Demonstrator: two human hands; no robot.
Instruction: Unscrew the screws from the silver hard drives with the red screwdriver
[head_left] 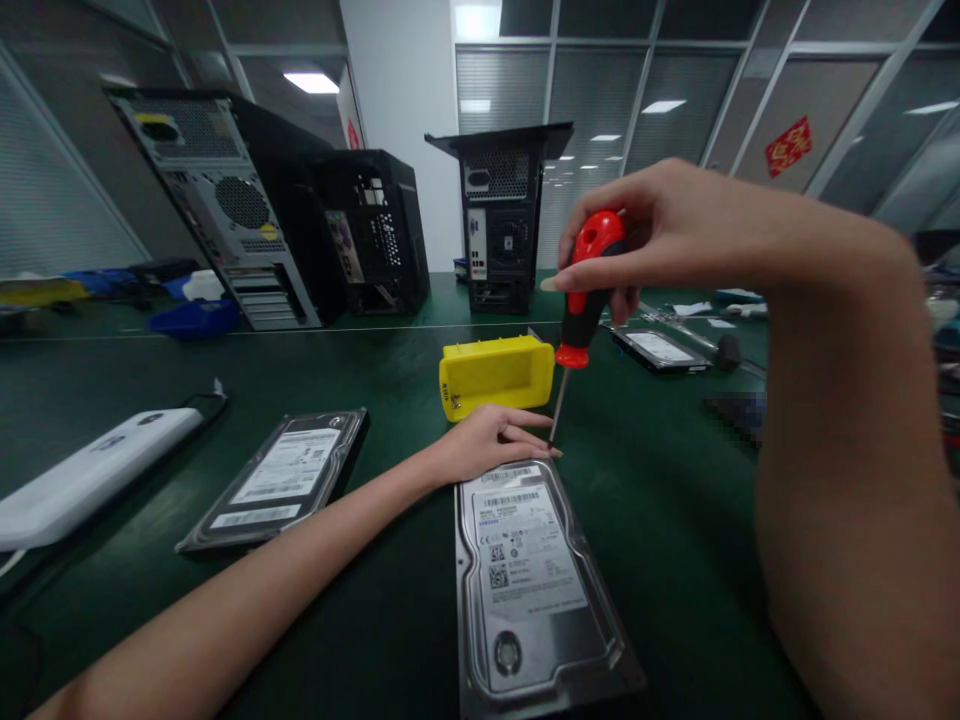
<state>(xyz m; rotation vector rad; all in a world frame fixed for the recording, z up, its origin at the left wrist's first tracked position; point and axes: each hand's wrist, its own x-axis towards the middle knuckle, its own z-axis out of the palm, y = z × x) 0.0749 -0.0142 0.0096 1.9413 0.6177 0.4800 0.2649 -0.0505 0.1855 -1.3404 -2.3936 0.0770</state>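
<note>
Two hands at one end of the work, and what a tight meeting it was! My left hand (491, 440) lay across the far end of the hard drive (525, 590), touching it, fingers outstretched and slightly parted; whether the lower fingertips pinched anything, I couldn't tell. Up and to the right, my right hand (637, 235) had its fingers wrapped around the screwdriver (583, 318), shaft slanting down leftward, tip right beside those left fingertips. Contact with the hard drive? Too small to tell! It lay label up, long axis running from under my left hand back toward me, angled a little rightward. So left was the nearer hand, right well above. Just beyond the left stood a yellow bin (499, 372).
</note>
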